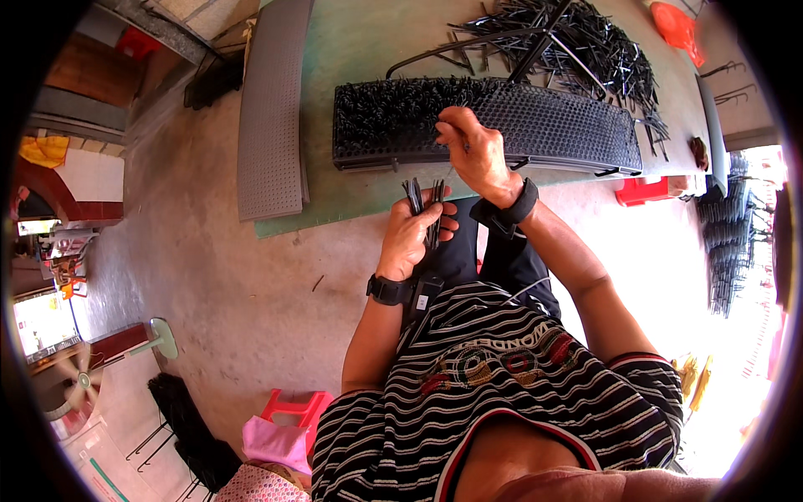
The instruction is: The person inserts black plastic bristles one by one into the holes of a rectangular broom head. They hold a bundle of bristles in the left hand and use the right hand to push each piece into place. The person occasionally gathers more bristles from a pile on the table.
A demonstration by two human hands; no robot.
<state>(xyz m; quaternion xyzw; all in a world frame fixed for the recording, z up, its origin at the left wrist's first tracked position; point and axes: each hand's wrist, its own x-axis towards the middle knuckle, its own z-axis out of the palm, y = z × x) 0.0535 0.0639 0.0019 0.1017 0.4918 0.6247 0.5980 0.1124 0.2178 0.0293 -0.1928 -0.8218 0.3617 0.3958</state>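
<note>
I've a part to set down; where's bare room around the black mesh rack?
Free: the green tabletop between the grey perforated panel and the rack, wider past the rack's far edge, plus a narrow band along its near edge, left of the left hand. Crowded: behind the rack's right half, where black strips lie heaped, and by the right hand.

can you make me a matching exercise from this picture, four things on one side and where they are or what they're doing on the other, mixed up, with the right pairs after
Column one
1. left hand
2. right hand
3. pile of loose black pieces
4. grey perforated board

Column two
a. along the left side of the green table
b. over the black panel, fingers bent together
c. closed around a bunch of thin black strips
d. heaped beyond the panel, toward the right

Right pairs: 1-c, 2-b, 3-d, 4-a
</note>
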